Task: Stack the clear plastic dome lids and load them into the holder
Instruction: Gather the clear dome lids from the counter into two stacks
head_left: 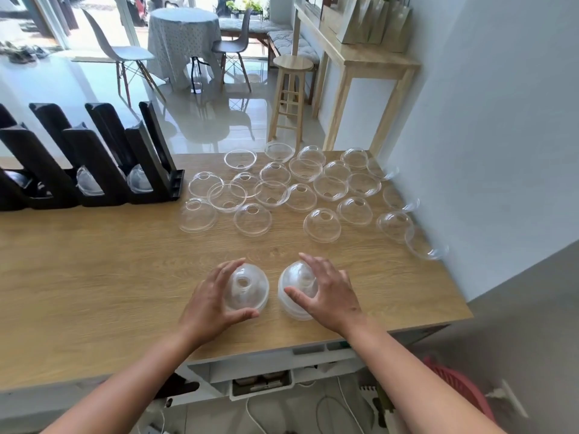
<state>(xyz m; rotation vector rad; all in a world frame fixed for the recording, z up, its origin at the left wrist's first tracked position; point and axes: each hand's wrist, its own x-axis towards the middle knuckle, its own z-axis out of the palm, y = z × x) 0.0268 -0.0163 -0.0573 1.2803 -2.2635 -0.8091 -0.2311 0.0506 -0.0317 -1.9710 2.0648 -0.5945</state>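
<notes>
The left hand (213, 300) has its fingers (230, 266) spread wide and curled round the left stack of dome lids (250, 286), thumb at the near rim. The right hand (332, 292) grips the right stack of dome lids (293, 278) the same way. Both stacks sit rim-down on the worktop (94, 277), side by side, holes up, axes upright. Loose dome lids (322, 225) lie behind them, and the black holder (97, 170) stands far left.

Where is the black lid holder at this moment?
In the head view, the black holder stands at the far left of the wooden table. Its nearest neighbours are the loose dome lids scattered just to its right.
</notes>
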